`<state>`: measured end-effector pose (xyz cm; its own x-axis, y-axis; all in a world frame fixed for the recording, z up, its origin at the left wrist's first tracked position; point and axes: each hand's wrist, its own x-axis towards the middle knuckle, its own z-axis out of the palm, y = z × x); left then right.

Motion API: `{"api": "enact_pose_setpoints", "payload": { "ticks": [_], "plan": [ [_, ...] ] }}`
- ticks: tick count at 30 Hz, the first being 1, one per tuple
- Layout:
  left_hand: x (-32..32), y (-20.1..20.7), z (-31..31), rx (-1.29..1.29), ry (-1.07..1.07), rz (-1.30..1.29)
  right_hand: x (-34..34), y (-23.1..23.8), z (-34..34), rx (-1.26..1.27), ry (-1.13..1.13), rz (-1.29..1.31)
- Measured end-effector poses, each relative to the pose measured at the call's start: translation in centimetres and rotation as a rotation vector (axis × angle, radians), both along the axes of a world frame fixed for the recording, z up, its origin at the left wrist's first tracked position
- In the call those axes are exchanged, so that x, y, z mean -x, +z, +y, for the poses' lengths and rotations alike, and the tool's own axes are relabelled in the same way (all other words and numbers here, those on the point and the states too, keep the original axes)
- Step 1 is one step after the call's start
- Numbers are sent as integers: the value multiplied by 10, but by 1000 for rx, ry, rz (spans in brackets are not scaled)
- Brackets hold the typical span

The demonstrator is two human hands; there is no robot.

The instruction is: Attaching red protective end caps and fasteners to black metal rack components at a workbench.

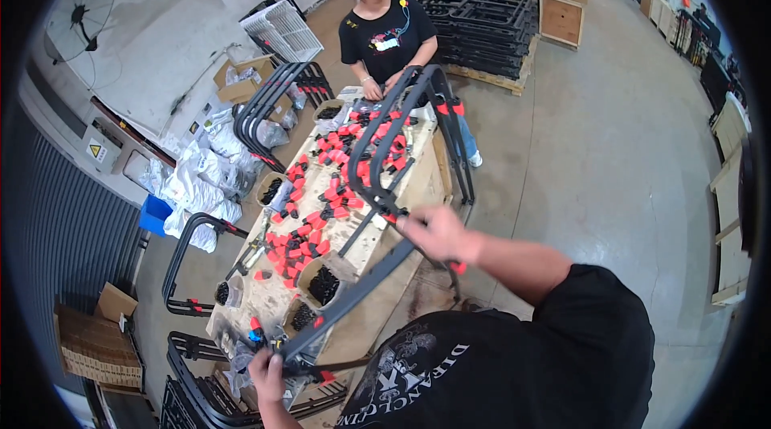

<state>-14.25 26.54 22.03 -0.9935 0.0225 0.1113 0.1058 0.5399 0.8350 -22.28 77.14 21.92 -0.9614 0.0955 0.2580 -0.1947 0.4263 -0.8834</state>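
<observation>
A black metal tube frame (351,294) with red fittings lies slantwise across the near side of the worktable. My right hand (438,232) is closed on its upper end, beside a red and black joint. Near the lower end, my left hand (267,377) grips the same frame, thumb along the tube. Just above that hand is a tool with a blue and red part (256,331), not held. Rounded black tube loops (391,140) rise past my right hand over the table's far right side. The fingertips of both hands are partly hidden.
Many red and black plastic fittings (301,244) cover the wooden worktable (255,266). Open boxes of small black parts (324,284) line it. A co-worker (387,36) stands at the far end. More frames (277,108) lean at the left; stacked frames (482,28) lie on a pallet behind.
</observation>
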Motion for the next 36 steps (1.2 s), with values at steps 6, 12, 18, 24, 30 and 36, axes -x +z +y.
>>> {"api": "enact_pose_setpoints", "payload": {
  "ticks": [6,12,18,24,30,36],
  "plan": [
    [84,26,241,-5,-40,-11,92,35,196,18,-276,325],
    [138,-5,408,-262,-75,-124,8,-13,304,66,-483,154],
    [201,-73,481,-315,-106,-111,-244,-276,329,-182,-717,-759],
    [253,-87,497,-345,-45,-14,-456,-324,245,-52,-381,-1766],
    [271,-76,488,-145,0,39,-464,-354,281,378,-874,-1550],
    [257,-58,480,-98,38,8,-306,-321,319,273,-820,-1147]
  ]
}}
